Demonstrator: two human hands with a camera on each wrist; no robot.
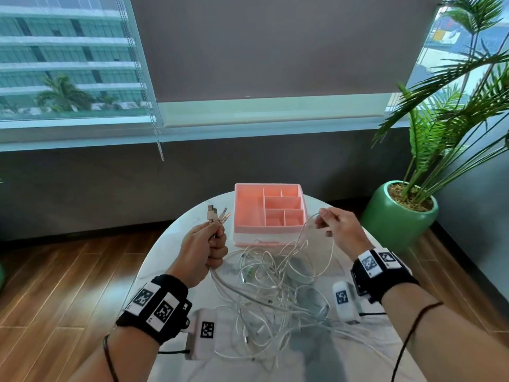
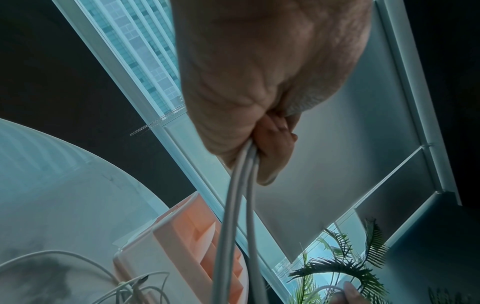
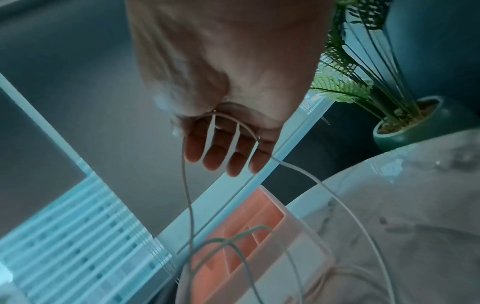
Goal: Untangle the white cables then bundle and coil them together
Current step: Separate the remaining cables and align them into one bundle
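Observation:
A tangle of thin white cables point(image 1: 272, 293) lies in the middle of the round white table point(image 1: 176, 244). My left hand point(image 1: 209, 244) is raised above the table's left side and grips a bunch of cables just below their USB plugs point(image 1: 217, 213), which stick up out of the fist. In the left wrist view the gripped cables point(image 2: 239, 195) hang down from the fist. My right hand point(image 1: 330, 221) is lifted at the right and pinches one thin cable loop point(image 1: 311, 224) that rises from the pile. In the right wrist view that cable loop point(image 3: 233, 121) runs across the fingers point(image 3: 221, 154).
A pink divided organizer tray point(image 1: 268, 213) stands at the far side of the table, just behind the cable pile. A green pot with a palm plant point(image 1: 399, 213) stands on the floor to the right. Wooden floor lies to the left, a window wall behind.

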